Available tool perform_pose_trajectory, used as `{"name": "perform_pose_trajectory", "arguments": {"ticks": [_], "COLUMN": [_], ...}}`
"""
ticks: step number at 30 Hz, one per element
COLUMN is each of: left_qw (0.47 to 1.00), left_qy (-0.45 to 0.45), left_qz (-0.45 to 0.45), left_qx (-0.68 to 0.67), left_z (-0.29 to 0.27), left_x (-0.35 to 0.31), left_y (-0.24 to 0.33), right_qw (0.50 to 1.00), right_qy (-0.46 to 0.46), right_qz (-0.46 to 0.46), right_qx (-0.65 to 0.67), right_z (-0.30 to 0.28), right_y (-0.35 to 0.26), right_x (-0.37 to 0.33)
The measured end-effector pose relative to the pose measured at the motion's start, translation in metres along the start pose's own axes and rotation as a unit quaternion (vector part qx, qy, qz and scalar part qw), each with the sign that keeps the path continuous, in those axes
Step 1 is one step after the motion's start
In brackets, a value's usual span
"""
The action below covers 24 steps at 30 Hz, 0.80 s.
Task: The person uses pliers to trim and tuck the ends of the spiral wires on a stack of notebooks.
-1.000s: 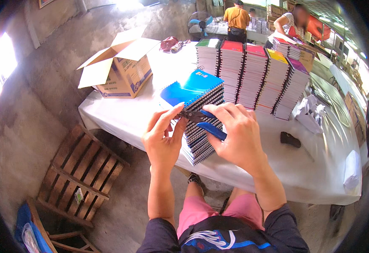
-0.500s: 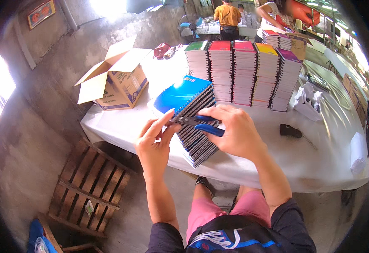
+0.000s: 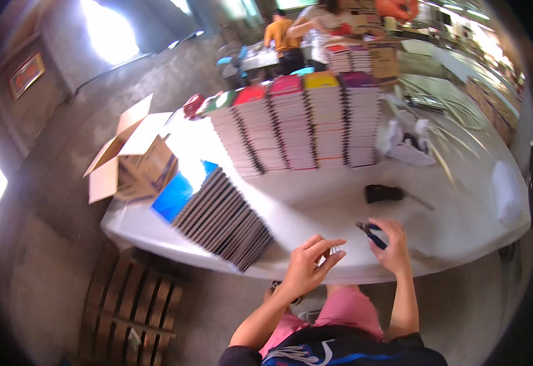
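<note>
My right hand (image 3: 393,247) grips a pair of wire cutters (image 3: 373,235) with dark blue handles, jaws pointing left. To its left, my left hand (image 3: 310,265) has its thumb and fingers curled around a tiny whitish thing (image 3: 337,249), too blurred to name. Both hands are above the table's front edge, apart from each other. A leaning stack of spiral-bound notebooks (image 3: 220,213) with a blue top cover stands left of my hands, its wire spines turned toward me. Beyond the hands lies a small black object (image 3: 382,194) with a thin strip trailing rightward.
Tall notebook stacks (image 3: 291,128) with coloured covers line the far side of the white-covered table (image 3: 315,201). An open cardboard box (image 3: 132,165) sits at the left. Crumpled white wrapping (image 3: 409,146) lies at the right. A wooden pallet (image 3: 126,305) is on the floor; people work behind.
Both hands have left the blue notebook stack and moved right and nearer me, spreading apart. The cutters stay in my right hand. The whole view has also swung.
</note>
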<state>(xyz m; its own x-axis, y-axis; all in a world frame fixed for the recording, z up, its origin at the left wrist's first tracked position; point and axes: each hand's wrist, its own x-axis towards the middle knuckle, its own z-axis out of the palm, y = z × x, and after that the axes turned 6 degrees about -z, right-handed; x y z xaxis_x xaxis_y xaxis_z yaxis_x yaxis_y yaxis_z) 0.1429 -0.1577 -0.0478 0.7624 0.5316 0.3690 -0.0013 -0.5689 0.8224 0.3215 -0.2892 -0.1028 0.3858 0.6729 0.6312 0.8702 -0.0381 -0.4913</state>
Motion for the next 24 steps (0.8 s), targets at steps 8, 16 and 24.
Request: {"name": "perform_pose_trajectory", "arguments": {"ticks": [8, 16, 24], "left_qw": [0.994, 0.98, 0.912], "left_qy": [0.005, 0.138, 0.258], "left_qz": [0.111, 0.092, 0.296], "left_qx": [0.006, 0.108, 0.12], "left_z": [0.184, 0.222, 0.015], "left_x": [0.205, 0.289, 0.049], "left_y": [-0.016, 0.008, 0.051], "right_qw": [0.968, 0.969, 0.957], "right_qy": [0.095, 0.108, 0.055], "right_qz": [0.089, 0.111, 0.121], "right_qx": [-0.215, -0.194, -0.257], "right_z": [-0.05, -0.046, -0.043], "right_y": [0.105, 0.105, 0.102], "right_x": [-0.081, -0.076, -0.079]}}
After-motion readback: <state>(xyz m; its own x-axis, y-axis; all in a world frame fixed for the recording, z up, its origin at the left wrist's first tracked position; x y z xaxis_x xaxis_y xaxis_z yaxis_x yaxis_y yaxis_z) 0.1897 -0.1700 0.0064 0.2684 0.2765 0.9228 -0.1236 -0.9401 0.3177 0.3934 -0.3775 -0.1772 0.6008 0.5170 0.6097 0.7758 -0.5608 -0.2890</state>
